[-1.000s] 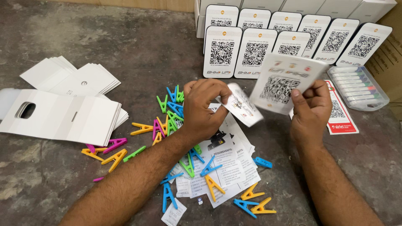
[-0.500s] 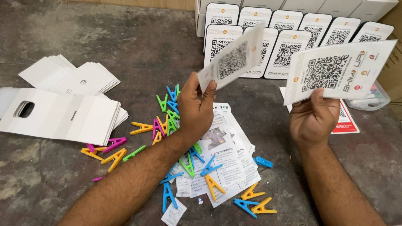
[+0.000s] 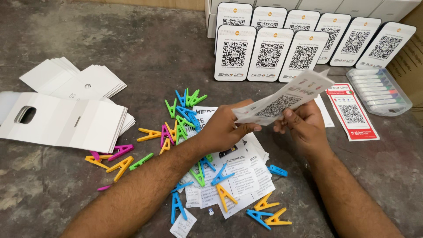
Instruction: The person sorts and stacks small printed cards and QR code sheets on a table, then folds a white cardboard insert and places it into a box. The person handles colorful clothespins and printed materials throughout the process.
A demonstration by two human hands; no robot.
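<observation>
Two hands above a grey table (image 3: pixel 132 39) | left hand (image 3: pixel 222 130) and right hand (image 3: pixel 304 128) both pinch one white code card (image 3: pixel 282 99), held tilted between their fingertips | eight standing code cards (image 3: pixel 269 55) behind, possibly more cut off | many coloured clips (image 3: pixel 185 110) scattered on leaflets (image 3: pixel 244 172)

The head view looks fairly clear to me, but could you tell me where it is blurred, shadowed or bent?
Head view: light is soft and even; both hands cast faint shadows on the leaflets. The card held between them is slightly soft, while the standing cards and clips are sharp. The wide lens bends the standing row outward at the right.
</observation>
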